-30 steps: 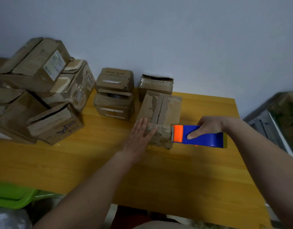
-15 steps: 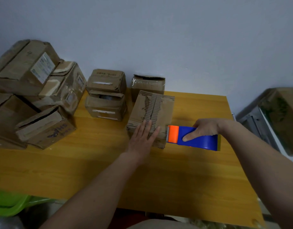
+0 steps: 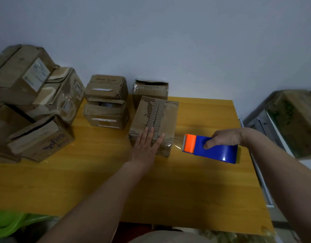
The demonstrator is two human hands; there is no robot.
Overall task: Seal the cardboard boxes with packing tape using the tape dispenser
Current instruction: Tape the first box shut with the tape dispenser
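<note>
Pulling away now: my right hand (image 3: 225,140) has drawn the blue-and-orange tape dispenser (image 3: 210,149) off the cardboard box (image 3: 156,118), where half a second ago it sat against the near right corner. What looks like a clear strip of tape (image 3: 176,143) spans the gap, though it's faint. Fingers curl tight round the dispenser body. My left hand (image 3: 146,146) lies flat, fingers spread, pressing the box's near end. I reckon the strip wants cutting next. Open table (image 3: 195,190) lies near and right; its right edge is close behind the dispenser.
</note>
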